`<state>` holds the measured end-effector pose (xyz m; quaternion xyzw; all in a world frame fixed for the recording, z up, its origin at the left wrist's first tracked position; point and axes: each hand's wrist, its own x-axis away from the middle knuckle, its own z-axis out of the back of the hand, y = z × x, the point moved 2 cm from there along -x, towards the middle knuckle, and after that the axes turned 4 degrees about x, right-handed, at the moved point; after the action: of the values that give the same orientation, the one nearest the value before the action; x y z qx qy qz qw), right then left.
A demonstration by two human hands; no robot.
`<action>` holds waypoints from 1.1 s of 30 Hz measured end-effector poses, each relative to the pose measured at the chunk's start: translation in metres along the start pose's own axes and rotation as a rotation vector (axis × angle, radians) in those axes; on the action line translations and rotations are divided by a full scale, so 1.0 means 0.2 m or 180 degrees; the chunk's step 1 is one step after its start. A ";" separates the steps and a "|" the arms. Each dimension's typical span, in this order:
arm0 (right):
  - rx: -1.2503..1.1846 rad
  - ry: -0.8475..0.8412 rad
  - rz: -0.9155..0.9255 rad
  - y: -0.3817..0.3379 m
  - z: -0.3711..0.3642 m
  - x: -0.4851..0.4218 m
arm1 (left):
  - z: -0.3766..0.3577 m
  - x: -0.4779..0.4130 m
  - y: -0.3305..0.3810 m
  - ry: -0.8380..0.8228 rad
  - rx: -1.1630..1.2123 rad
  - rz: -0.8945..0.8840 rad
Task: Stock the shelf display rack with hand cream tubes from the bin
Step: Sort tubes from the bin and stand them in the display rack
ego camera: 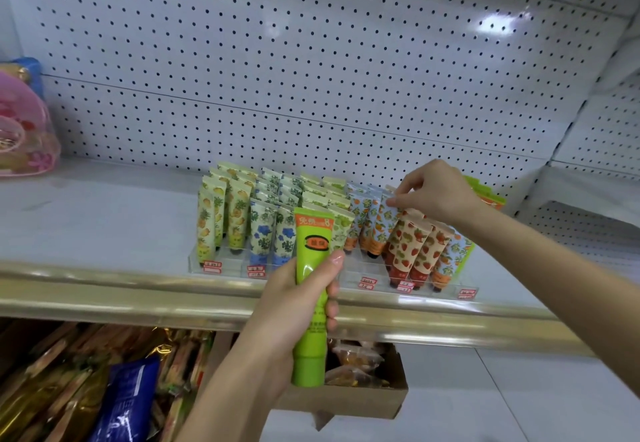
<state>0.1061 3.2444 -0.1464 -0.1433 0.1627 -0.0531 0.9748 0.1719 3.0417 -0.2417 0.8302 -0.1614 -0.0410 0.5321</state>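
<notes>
Pegboard point(311, 61) backs the white shelf point(104, 220); left grip point(294, 306) clasps a green tube point(313, 237), right grip point(436, 192) pinches an orange-print tube point(382, 223).

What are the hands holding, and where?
Left hand grips the green tube round its middle; right hand pinches an orange-print tube by its top edge.

Shelf point(104, 220) left of rack point(228, 270) open up to pink bag point(20, 123). Free air above tubes point(239, 213), to pegboard point(311, 61). Gap at rack front mid, but L hand point(294, 306) w/ green tube point(311, 251) stands before it. R hand point(436, 192), pinching blue tube point(384, 220), spans right rows.
</notes>
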 end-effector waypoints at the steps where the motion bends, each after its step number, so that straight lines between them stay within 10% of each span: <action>1: -0.0001 -0.0019 0.0004 0.00 -0.01 0.00 | 0.00 0.00 0.00 0.0003 0.0004 -0.0007; 28: 0.0544 -0.0121 0.0083 0.01 -0.07 -0.04 | -0.03 -0.03 0.01 -0.0225 0.0174 0.0091; 33: -0.0375 -0.0165 0.0284 -0.04 0.13 0.07 | -0.10 -0.02 0.00 -0.0730 -0.0015 0.0016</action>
<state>0.1284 3.2411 -0.1246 -0.1943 0.1465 0.0039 0.9699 0.1721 3.0604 -0.2337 0.8184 -0.2232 -0.1348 0.5121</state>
